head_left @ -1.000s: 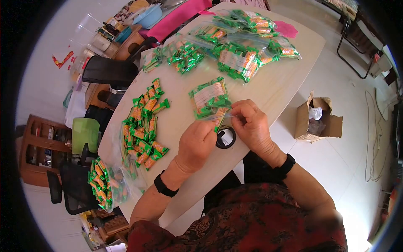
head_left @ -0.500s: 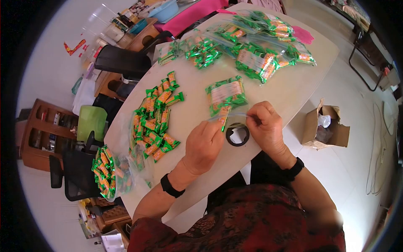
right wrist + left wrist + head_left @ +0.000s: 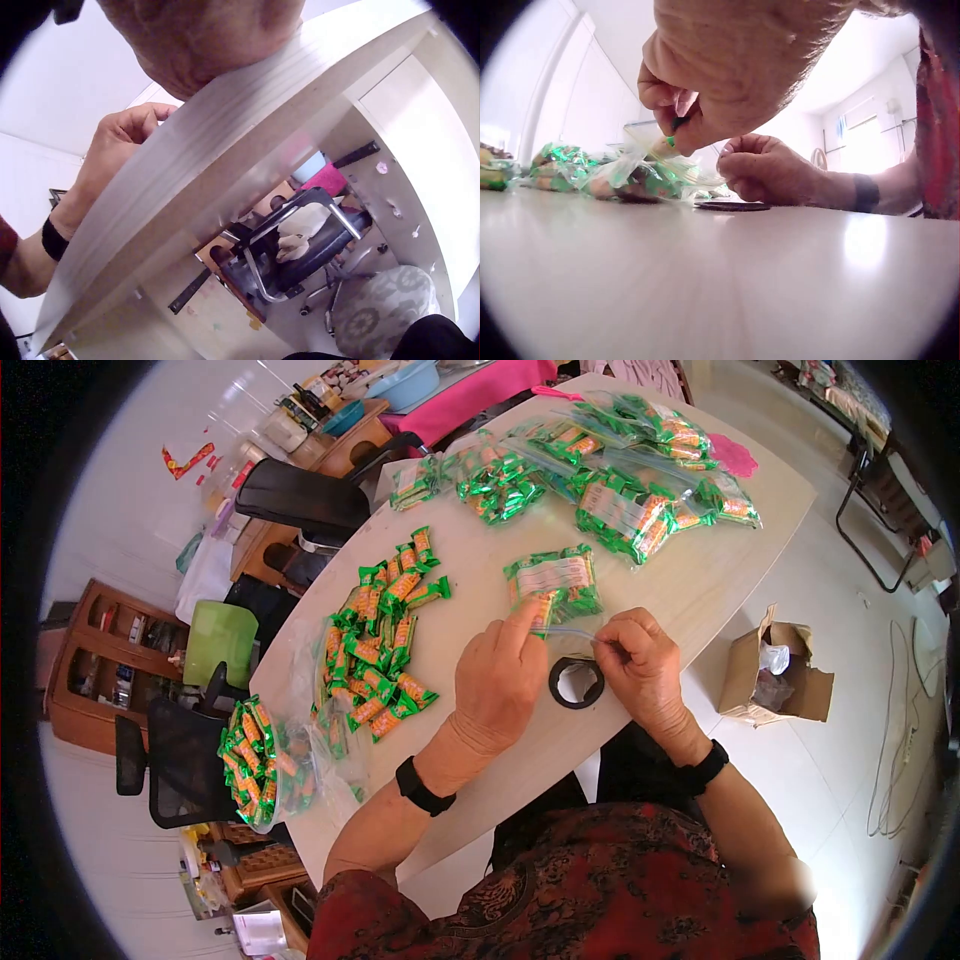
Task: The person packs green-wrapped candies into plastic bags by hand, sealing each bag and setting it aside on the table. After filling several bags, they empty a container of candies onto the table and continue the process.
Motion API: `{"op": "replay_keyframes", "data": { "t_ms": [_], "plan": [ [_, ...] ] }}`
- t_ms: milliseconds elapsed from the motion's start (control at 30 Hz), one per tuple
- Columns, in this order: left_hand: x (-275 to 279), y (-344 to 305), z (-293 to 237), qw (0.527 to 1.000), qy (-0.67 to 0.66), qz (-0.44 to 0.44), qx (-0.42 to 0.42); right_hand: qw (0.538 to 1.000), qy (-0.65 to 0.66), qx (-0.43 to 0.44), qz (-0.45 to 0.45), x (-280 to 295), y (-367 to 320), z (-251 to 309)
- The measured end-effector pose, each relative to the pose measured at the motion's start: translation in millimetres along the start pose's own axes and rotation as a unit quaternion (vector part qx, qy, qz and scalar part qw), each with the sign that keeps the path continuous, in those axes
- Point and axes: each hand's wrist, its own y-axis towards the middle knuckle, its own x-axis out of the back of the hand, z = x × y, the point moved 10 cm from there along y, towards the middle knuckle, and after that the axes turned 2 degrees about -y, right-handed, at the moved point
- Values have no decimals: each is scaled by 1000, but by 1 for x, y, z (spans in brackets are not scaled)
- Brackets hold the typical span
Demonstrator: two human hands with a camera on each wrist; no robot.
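Observation:
In the head view, a clear zip bag of green-and-orange packets (image 3: 580, 602) lies on the table. My left hand (image 3: 500, 685) is at its mouth, index finger stretched over a small packet (image 3: 543, 615). The left wrist view shows the thumb and fingers of my left hand (image 3: 712, 75) pinching the packet's dark green end. My right hand (image 3: 645, 665) pinches the right edge of the bag's mouth, seen also in the left wrist view as the farther hand (image 3: 769, 171). A black ring (image 3: 576, 682) lies just below the bag, between the hands.
Loose packets (image 3: 370, 650) are piled left of the bag, near a round container of packets (image 3: 250, 765) at the table's left edge. Filled bags (image 3: 620, 510) cover the far end. A cardboard box (image 3: 745, 698) stands on the floor at right.
My left hand has moved forward over the bag's mouth, its index finger now extended along the small packet. The right hand still pinches the edge. The head view has shifted.

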Motion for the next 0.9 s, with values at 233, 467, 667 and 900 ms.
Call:
{"op": "replay_keyframes", "data": {
  "t_ms": [233, 467, 667, 900],
  "plan": [
    [0, -7, 13, 998, 46, -8, 32, 1000, -1, 4, 6, -1, 0, 1],
    [-9, 11, 6, 1000, 12, 24, 0, 1000, -6, -4, 15, -2, -1, -1],
    [-20, 3, 23, 998, -23, -4, 60, 999, -23, 20, 14, -2, 1, 4],
    [-26, 3, 27, 987, -28, 48, 149, 1000, -9, 9, 23, -4, 1, 3]
  ]
}}
